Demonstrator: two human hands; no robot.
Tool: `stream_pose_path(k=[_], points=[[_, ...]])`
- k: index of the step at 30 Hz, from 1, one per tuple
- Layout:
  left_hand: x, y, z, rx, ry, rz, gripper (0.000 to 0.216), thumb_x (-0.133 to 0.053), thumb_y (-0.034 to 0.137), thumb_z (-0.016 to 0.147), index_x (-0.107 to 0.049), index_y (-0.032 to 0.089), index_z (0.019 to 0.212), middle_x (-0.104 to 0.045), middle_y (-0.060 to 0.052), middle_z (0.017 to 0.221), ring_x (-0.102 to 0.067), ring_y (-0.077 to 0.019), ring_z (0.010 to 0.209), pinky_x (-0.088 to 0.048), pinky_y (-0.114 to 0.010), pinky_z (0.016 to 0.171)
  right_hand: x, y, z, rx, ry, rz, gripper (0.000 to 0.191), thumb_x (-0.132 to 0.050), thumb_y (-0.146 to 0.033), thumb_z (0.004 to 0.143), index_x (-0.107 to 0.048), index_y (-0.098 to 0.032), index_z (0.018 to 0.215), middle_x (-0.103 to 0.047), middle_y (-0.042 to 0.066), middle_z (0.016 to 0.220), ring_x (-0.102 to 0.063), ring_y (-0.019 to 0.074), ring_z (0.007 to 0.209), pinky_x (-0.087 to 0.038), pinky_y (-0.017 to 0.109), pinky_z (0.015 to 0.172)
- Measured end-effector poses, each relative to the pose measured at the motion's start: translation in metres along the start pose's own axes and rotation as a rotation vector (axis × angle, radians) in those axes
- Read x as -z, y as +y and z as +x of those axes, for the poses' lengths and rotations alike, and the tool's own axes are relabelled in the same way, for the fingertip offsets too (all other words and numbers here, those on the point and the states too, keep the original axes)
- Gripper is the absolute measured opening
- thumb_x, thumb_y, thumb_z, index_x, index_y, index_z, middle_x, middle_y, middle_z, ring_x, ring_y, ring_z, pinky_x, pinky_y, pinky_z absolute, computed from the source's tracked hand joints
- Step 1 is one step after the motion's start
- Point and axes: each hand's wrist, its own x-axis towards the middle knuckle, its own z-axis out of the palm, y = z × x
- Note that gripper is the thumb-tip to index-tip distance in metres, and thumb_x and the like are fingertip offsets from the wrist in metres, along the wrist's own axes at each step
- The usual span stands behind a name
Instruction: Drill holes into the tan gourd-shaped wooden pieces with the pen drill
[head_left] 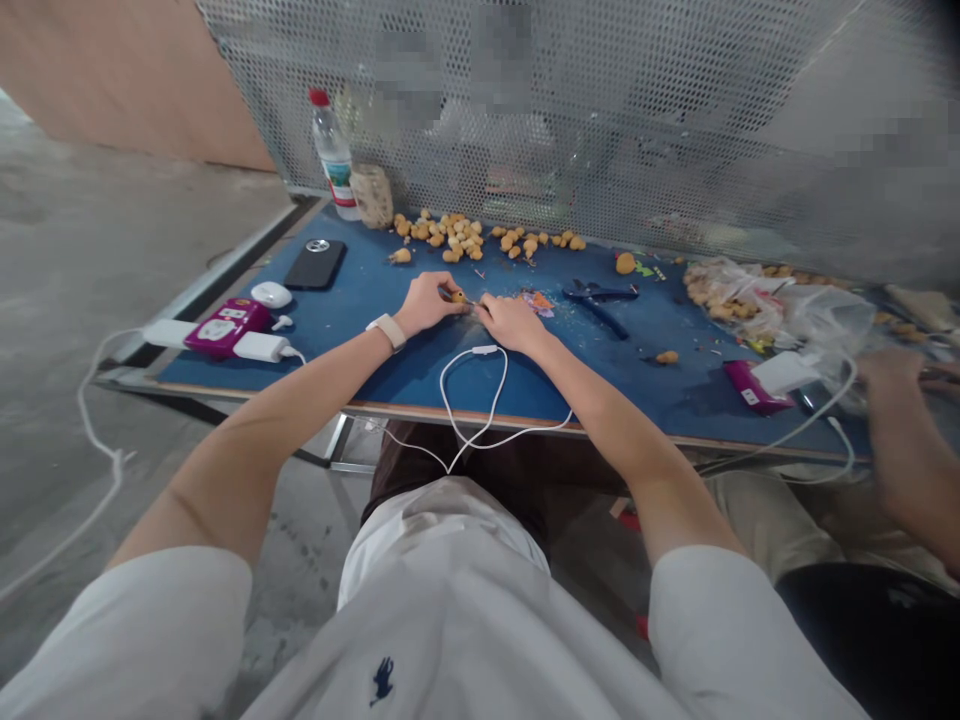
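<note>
My left hand (426, 305) and my right hand (510, 325) meet over the blue work table (420, 350). My left fingers pinch a small tan piece (457, 297). A thin metal tool (469, 301) runs from it into my right fingers, though its grip is partly hidden. Just beyond my hands lies a scattered heap of similar tan pieces (442, 235). Colourful scraps and shavings (538, 303) sit beside my right hand, and black-handled pliers (600, 302) lie further right.
A white cable (472, 400) crosses the table's near edge. A phone (315, 263), pink device (226, 328), and water bottle (330, 150) stand left and behind. Perforated metal mesh (525, 120) rises behind the table. At right, a co-worker's hand (892, 375) is beside a plastic bag (780, 305).
</note>
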Motion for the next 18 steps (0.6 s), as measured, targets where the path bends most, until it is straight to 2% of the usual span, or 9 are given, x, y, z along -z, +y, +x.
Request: stream_pose_path(k=[8,18], points=[[-0.0006,0.0022,0.0002,-0.011,0.003,0.025,0.051,-0.123,0.034,0.073,-0.076,0.023,0.091,-0.088,-0.008,0.099,-0.087,-0.0315,0.098,-0.073,-0.042,0.096,-0.0007,-0.0009,-0.0003,0.015,0.001,-0.017,0.054,-0.035,-0.039,0.142,-0.073,-0.011,0.168,-0.088,0.028,0.162,-0.085,0.0463,0.154,-0.061,0.048,0.117],[-0.0002,0.0042,0.0001,-0.008,-0.008,0.021,0.050,-0.121,0.034,0.072,-0.076,0.023,0.089,-0.089,-0.007,0.100,-0.087,-0.0317,0.098,-0.072,-0.041,0.094,-0.0016,-0.0006,0.0001,0.008,0.002,-0.019,0.052,-0.035,-0.039,0.142,-0.073,-0.014,0.168,-0.089,0.027,0.162,-0.085,0.0445,0.154,-0.060,0.046,0.116]])
